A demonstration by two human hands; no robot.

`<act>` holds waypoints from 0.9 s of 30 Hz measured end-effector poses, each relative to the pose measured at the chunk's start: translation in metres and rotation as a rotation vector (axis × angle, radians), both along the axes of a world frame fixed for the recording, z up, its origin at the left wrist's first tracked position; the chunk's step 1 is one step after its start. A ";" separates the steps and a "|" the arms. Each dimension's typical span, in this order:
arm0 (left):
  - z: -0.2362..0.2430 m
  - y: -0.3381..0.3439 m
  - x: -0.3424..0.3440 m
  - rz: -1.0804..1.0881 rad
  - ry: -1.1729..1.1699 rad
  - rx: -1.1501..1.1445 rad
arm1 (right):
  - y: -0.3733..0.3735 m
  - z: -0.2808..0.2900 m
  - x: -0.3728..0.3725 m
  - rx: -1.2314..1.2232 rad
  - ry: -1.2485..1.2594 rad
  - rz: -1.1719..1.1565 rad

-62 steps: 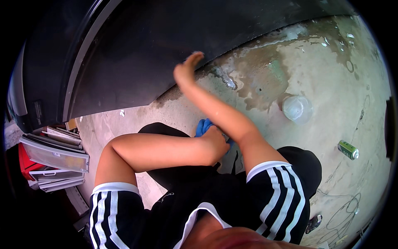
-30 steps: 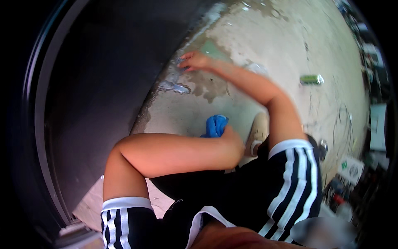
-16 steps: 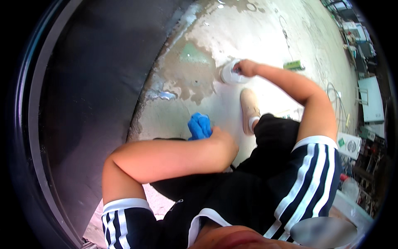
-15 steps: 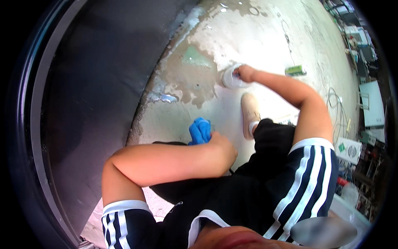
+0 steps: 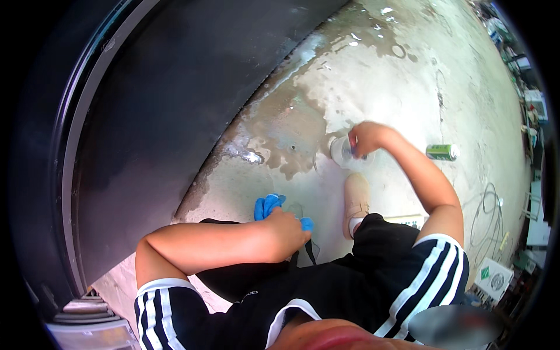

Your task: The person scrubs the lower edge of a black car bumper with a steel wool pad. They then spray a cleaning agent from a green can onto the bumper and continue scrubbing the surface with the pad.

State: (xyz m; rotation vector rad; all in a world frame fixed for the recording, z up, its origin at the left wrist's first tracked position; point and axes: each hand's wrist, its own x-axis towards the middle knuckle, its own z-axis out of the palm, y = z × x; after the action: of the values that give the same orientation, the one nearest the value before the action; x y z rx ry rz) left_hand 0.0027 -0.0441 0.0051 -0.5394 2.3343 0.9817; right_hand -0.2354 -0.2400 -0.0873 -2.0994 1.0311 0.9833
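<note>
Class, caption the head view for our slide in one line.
Left hand grasps a blue bundle; right hand at a translucent container on the stained floor.

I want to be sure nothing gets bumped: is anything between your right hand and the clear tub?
Nothing visible is. Your right hand is at the clear tub, over its opening; whether it touches, I cannot tell. The tan shoe is nearer you and the green can is off to the right.
</note>
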 end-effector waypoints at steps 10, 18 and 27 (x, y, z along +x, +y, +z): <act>0.013 -0.021 -0.004 0.417 -0.238 0.120 | -0.159 0.087 0.141 -0.931 -1.632 -0.667; 0.006 -0.030 -0.001 0.724 -0.381 0.261 | -0.091 0.027 0.233 -0.833 -2.061 0.136; -0.017 -0.014 -0.001 0.966 -0.283 0.351 | -0.227 0.039 0.173 -0.955 -2.257 -0.884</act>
State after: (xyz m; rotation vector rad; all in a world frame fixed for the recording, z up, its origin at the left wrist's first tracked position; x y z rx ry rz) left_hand 0.0016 -0.0577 -0.0121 -1.5939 1.5425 1.5449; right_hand -0.0624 -0.4674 -0.0482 -1.3559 0.6645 -2.1742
